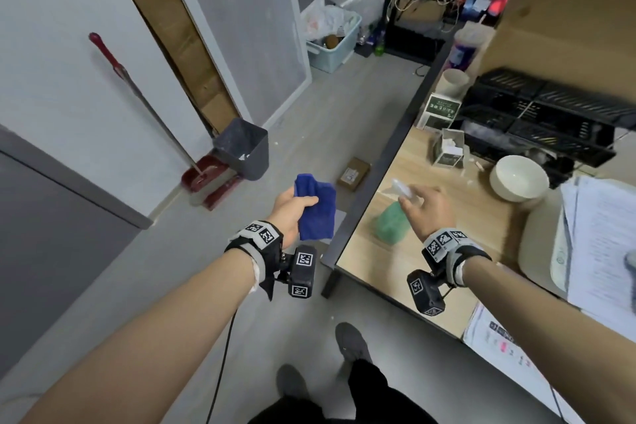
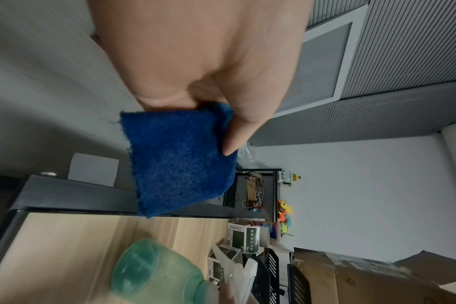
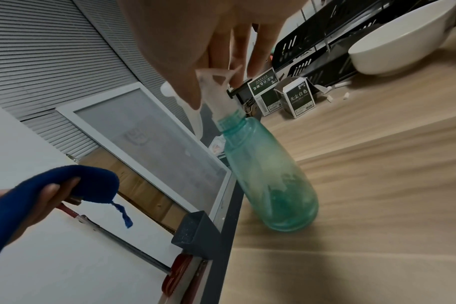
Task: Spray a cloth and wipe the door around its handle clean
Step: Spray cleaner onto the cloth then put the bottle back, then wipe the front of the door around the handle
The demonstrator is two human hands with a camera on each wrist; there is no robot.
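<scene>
At three o'clock, right hand [image 1: 432, 208] sits at neck of likely light, slick bottle [image 1: 390, 227], grip unclear; left hand [image 1: 290, 212] pinches soft cloth [image 1: 318, 213].

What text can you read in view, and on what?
"无尘白色": small open white-and-green carton on the wooden table.
"无尘白色粉笔": closed matching carton.
Their smaller print: too small.
Printed paper sheets: blurred, unreadable.
Brown floor parcel's label: unreadable.
Green translucent spray bottle, blue cloth: no text visible.
</scene>
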